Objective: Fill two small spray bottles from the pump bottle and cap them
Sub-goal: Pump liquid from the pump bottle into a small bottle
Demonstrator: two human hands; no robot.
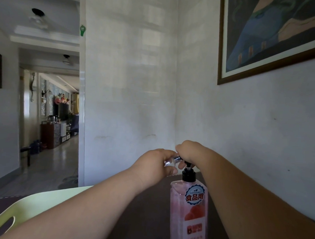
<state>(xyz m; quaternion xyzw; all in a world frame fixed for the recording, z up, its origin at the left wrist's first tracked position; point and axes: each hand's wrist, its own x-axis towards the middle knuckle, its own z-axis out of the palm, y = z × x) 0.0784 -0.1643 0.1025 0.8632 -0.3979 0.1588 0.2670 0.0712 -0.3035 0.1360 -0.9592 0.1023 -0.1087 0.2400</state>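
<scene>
**Item 1, spray bottle (pixel 170 163):** small, clear, w/ silver neck. Held up off the surface, just left of the pump bottle (pixel 188 211) and level w/ its pump top. Long axis lies tilted, nearly sideways, base to the left and neck up-right toward the pump head. Fill level can't be read. No cap seen on it.

**Item 2, left hand (pixel 155 165):** fingers and thumb wrapped round the bottle's body, so a closed grip.

**Item 3, right hand (pixel 189 153):** sits directly over the pump bottle, fingers curled down over the pump head. Head and nozzle are mostly hidden; stem and black collar show below.

**Key relation:** neck opening appears to sit right at the hidden nozzle, on the pump bottle's left side. Contact can't be confirmed. Judged step is pumping into bottle no. 1. Risk is the neck drifting off the nozzle during a press, causing a spill.

**Item 4, pump bottle:** upright on the dark table (pixel 149 209), pink contents high.

**Surroundings:** pale green tray (pixel 32 202) is well left of the pump bottle. Second spray bottle and caps aren't in view.
</scene>
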